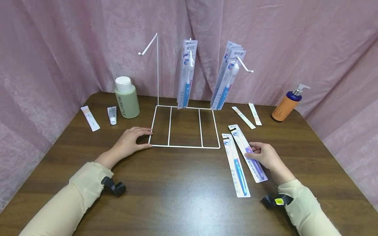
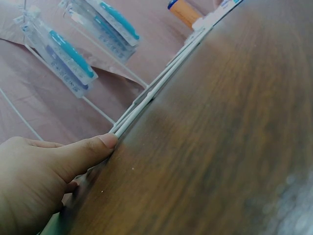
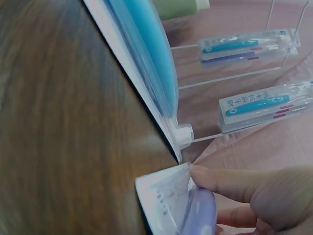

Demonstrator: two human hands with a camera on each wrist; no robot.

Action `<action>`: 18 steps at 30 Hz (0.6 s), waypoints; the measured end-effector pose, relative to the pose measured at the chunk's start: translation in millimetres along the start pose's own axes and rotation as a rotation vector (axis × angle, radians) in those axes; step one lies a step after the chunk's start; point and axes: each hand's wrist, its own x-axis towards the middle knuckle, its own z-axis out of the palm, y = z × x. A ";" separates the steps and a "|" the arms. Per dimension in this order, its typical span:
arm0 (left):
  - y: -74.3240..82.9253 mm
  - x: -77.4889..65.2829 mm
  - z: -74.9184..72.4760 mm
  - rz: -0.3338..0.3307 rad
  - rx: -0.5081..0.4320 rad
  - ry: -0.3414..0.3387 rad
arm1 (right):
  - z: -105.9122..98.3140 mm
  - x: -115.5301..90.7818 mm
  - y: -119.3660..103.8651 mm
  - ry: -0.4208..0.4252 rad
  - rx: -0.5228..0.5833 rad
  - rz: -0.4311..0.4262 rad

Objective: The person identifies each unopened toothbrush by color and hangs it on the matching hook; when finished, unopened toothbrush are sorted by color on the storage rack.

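A white wire display rack stands on the table, and my left hand touches the left side of its base. Thumb and fingertips lie apart there, the thumb at the front corner. My right hand holds a packaged purple toothbrush by its edges, thumb on the near side. In the right wrist view the thumb presses the clear pack's edge. Left of it lies a packaged blue toothbrush. Packaged toothbrushes hang from the rack's middle hook and right hook; the left hook is bare.
A green bottle, a small tube and a flat white packet are at the left. Two slim white packets lie behind the toothbrushes. An orange pump bottle stands far right; a pink curtain hangs behind.
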 end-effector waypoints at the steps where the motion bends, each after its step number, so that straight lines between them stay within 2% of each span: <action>1: -0.1 -0.3 0.2 0.002 0.001 0.002 | -1.2 -0.4 -0.3 0.004 0.003 0.000; 8: 1.1 0.0 0.7 0.000 0.000 0.000 | -17.4 -5.3 -2.0 0.050 0.027 -0.016; 18: 1.1 -1.1 -0.8 -0.015 -0.005 -0.005 | -48.2 -14.6 -11.8 0.178 0.031 -0.114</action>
